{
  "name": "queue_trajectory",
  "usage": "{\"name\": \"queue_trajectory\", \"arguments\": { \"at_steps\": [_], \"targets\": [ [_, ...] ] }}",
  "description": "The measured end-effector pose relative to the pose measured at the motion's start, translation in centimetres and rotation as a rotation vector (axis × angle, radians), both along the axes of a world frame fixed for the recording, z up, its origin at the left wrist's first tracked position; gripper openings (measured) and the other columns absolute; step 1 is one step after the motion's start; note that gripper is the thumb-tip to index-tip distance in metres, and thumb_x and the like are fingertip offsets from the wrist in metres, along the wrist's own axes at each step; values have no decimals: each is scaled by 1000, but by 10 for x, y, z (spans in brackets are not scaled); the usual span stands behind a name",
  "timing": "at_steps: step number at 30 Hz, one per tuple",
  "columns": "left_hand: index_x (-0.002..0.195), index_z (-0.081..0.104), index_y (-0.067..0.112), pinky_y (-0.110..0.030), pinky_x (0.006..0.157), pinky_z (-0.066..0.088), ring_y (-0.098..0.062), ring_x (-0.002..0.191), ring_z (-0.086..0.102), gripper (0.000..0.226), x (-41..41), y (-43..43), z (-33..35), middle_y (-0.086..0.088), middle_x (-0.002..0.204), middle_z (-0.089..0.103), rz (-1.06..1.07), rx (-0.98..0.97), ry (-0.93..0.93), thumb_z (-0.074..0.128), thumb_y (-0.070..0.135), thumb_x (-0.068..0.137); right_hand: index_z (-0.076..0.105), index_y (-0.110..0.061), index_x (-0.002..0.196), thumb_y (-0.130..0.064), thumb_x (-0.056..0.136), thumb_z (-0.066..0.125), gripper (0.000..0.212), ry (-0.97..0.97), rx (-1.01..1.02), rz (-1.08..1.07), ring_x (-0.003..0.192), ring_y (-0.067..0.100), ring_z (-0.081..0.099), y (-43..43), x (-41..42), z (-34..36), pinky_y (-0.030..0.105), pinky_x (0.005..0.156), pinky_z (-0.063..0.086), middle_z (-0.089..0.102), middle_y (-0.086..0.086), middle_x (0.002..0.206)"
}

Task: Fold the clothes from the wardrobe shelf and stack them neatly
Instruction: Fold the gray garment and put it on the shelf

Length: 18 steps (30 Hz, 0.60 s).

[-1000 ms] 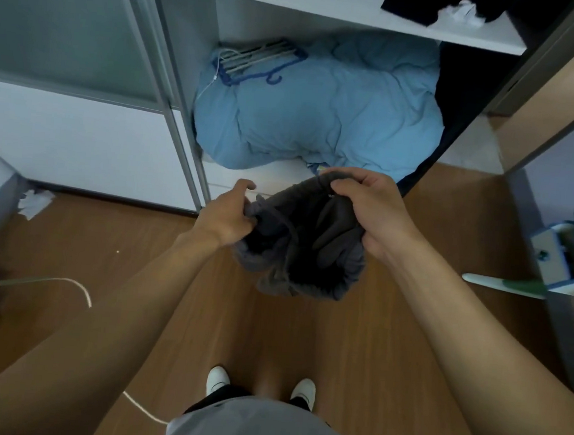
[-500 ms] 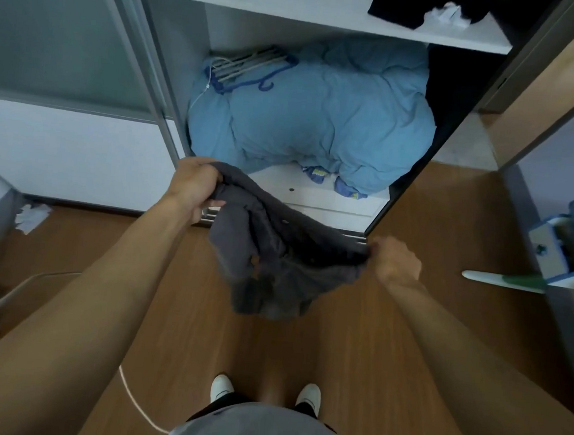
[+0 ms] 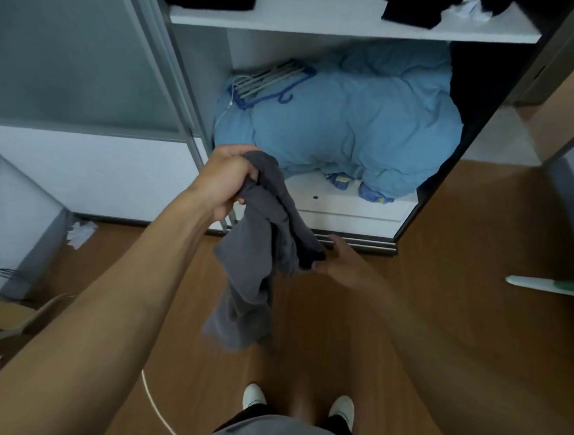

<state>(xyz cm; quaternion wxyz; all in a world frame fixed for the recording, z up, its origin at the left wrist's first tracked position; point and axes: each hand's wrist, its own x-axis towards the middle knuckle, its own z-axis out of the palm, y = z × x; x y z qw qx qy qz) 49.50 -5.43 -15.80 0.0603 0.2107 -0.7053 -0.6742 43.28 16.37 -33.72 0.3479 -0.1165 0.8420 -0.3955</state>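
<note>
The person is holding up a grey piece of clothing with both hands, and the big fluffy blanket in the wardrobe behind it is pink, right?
Not quite: the blanket is light blue, not pink, as the head view shows. The rest holds: the left hand grips the top of the grey piece of clothing and the right hand holds its lower edge.

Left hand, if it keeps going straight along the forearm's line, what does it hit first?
Probably the rumpled light-blue duvet on the low wardrobe shelf, just beyond the left hand, which grips the dark grey garment. Depth is unclear from this one view.
</note>
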Motion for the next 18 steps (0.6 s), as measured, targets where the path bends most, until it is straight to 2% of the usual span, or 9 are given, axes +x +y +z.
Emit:
{"name": "queue_trajectory", "arguments": {
  "at_steps": [2,5,6,8,11,13,15,16,18],
  "targets": [
    [54,64,16,-19,41,19,-15,44,38,48,3,2,4,-1,51,54,-2,22,16,33,-18,66,51,-8,136,-12,90,70,50,-2,-3,89,100,18,61,-10,4,-7,46,104,47,64,6,115],
    [60,67,16,-23,43,20,-17,48,42,42,9,-1,8,-2,54,57,1,51,38,38,-13,63,62,-9,112,-10,97,57,16,50,21,60,101,31,64,-13,11,-17,46,92,54,67,14,109],
    [60,68,16,-23,42,20,-17,48,42,39,12,-5,9,-2,55,57,3,50,46,39,-11,61,63,-6,107,-11,99,53,13,56,50,18,99,36,64,-11,13,-17,48,89,55,66,19,106],
    [57,67,17,-21,41,20,-16,44,40,38,17,-19,6,-1,51,54,33,7,39,40,-9,57,63,-2,108,-12,101,49,18,31,21,-111,97,39,65,-6,11,-18,49,83,57,66,23,107],
    [57,59,12,-19,39,21,-17,41,32,34,27,-50,-18,-3,48,44,160,-143,-71,37,-12,64,59,-6,115,-11,103,46,18,-50,-221,-555,95,31,63,2,1,0,36,69,55,65,21,115],
    [61,57,12,-19,36,24,-18,41,34,31,40,-69,-47,-4,48,43,229,-277,-239,40,-11,73,60,-9,112,-5,99,48,18,87,-299,-770,102,29,61,9,-10,19,37,81,53,64,18,117],
    [66,62,13,-20,34,35,-20,45,47,29,54,-85,-80,-6,54,55,203,-425,-380,48,-8,81,63,-9,110,1,95,47,25,253,-317,-815,110,25,59,13,-16,41,34,95,49,65,12,116],
    [68,63,12,-22,42,44,-22,56,55,27,60,-91,-95,-10,65,63,160,-496,-421,52,-9,82,65,-10,109,2,94,46,28,320,-315,-808,110,23,59,12,-16,53,32,98,48,66,9,116],
    [77,66,12,-29,72,54,-25,84,65,20,69,-98,-120,-14,89,72,54,-654,-514,56,-5,82,67,-14,105,3,93,45,31,431,-340,-755,106,19,61,9,-14,74,30,95,49,68,5,111]
  ]
}}
